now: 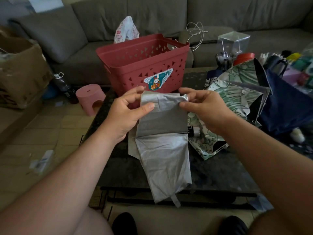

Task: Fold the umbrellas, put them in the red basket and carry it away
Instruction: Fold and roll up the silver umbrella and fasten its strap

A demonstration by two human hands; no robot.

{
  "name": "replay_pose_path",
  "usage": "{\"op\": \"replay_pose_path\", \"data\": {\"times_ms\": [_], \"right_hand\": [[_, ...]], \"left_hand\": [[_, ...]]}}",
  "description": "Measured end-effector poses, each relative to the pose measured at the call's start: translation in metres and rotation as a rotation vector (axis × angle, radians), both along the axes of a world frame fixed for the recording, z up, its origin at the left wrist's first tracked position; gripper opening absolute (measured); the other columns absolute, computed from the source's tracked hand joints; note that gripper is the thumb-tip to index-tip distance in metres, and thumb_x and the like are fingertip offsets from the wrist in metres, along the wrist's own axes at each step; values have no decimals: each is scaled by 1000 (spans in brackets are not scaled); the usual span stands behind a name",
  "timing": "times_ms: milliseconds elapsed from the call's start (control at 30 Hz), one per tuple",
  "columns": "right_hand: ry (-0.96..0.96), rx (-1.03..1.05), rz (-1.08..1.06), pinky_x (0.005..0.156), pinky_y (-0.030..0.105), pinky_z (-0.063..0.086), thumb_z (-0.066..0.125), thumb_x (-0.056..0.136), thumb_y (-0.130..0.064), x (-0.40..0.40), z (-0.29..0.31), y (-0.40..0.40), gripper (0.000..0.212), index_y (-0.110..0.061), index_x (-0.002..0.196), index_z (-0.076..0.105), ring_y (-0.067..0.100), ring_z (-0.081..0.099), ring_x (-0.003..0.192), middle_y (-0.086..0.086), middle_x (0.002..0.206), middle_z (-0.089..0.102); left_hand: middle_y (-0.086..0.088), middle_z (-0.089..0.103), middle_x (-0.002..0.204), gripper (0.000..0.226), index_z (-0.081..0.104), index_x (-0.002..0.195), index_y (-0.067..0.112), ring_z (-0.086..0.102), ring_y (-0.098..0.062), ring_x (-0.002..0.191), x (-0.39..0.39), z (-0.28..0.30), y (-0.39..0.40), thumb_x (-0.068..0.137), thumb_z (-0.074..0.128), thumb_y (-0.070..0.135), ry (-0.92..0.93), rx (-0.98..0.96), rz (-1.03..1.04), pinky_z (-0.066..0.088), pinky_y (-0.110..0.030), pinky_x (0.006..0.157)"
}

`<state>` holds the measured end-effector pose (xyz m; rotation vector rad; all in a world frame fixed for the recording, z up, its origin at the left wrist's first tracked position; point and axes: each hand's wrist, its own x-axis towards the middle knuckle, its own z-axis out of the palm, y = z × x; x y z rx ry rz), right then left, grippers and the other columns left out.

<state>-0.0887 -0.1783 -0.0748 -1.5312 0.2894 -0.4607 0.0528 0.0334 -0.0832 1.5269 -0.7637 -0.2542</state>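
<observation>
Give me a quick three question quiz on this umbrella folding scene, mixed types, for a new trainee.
1. True or false: both hands pinch the silver umbrella.
2. Multiple choice: where does the red basket stand? A) on the floor B) on the dark table behind the silver umbrella C) on the sofa
3. Which umbrella lies directly right of the silver one?

Key: 1. True: left hand and right hand pinch its top edge. 2. B. 3. The leaf-print umbrella.
</observation>
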Motion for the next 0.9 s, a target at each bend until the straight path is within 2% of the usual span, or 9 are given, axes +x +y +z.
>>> {"op": "replay_pose_path", "data": {"times_ms": [167, 267, 367, 467, 533, 600, 700, 800, 900], "right_hand": [[-18, -23, -2, 97, 28, 57, 74, 86, 8, -15, -5, 6, 12, -2, 79, 71, 13, 70, 117, 7, 121, 74], [-22, -16, -33, 99, 29, 57, 73, 88, 5, -22, -7, 10, 17, -7, 76, 74, 16, 70, 117, 10, 120, 75], [-21, 35, -65, 89, 23, 58, 73, 88, 5, -26, -12, 15, 25, -12, 70, 75, 15, 73, 110, 6, 113, 77], [-11, 18, -115, 74, 16, 56, 73, 90, 3, -29, -14, 19, 19, -8, 75, 73, 4, 73, 81, -8, 86, 78], [-15, 57, -118, 59, 11, 50, 67, 95, 2, -32, -12, 21, 8, -1, 88, 70, -2, 64, 58, -12, 63, 70], [-14, 83, -118, 52, 7, 44, 63, 99, 1, -35, -10, 21, 5, 3, 97, 67, -4, 57, 48, -15, 54, 64], [21, 75, -129, 55, 8, 45, 63, 100, -3, -37, -9, 19, 11, -4, 91, 69, -6, 59, 53, -15, 59, 66], [53, 63, -131, 58, 9, 47, 62, 102, -7, -35, -8, 19, 17, -12, 90, 72, -7, 62, 60, -16, 67, 71], [66, 59, -115, 62, 12, 51, 57, 105, -10, -33, -5, 22, 24, -18, 87, 71, -8, 66, 68, -17, 71, 73]], "left_hand": [[11, 59, 143, 31, 85, 94, 37, 56, -6, 135, -5, 0, 9, 66, 89, 50, -11, 12, 13, 46, -47, 118], [15, 59, 145, 28, 83, 99, 37, 53, 1, 136, -9, 3, 15, 74, 93, 45, -179, 142, -83, 41, -39, 120], [11, 69, 130, 13, 81, 85, 38, 63, -6, 125, -13, 5, 14, 78, 92, 38, -253, 53, -13, 46, -34, 110], [9, 70, 123, 12, 81, 84, 45, 65, -10, 120, -13, 9, 12, 82, 84, 33, -212, -38, 35, 50, -26, 99], [6, 70, 123, 35, 83, 89, 45, 66, -6, 115, -9, 10, 15, 93, 75, 11, -141, -60, 18, 51, -20, 94], [4, 71, 120, 49, 83, 90, 44, 66, -5, 113, -2, 10, 22, 89, 68, -3, -110, -2, 22, 50, -22, 97], [4, 72, 117, 47, 82, 91, 47, 66, -11, 113, 10, 7, 34, 71, 65, 7, -148, 236, 15, 51, -32, 102], [12, 75, 110, 46, 82, 98, 47, 68, -11, 107, 10, 0, 40, 86, 71, 5, -266, 386, -30, 54, -34, 99], [25, 75, 110, 36, 78, 110, 47, 67, 6, 99, 0, -3, 33, 96, 74, 15, -351, 435, -38, 51, -18, 90]]}}
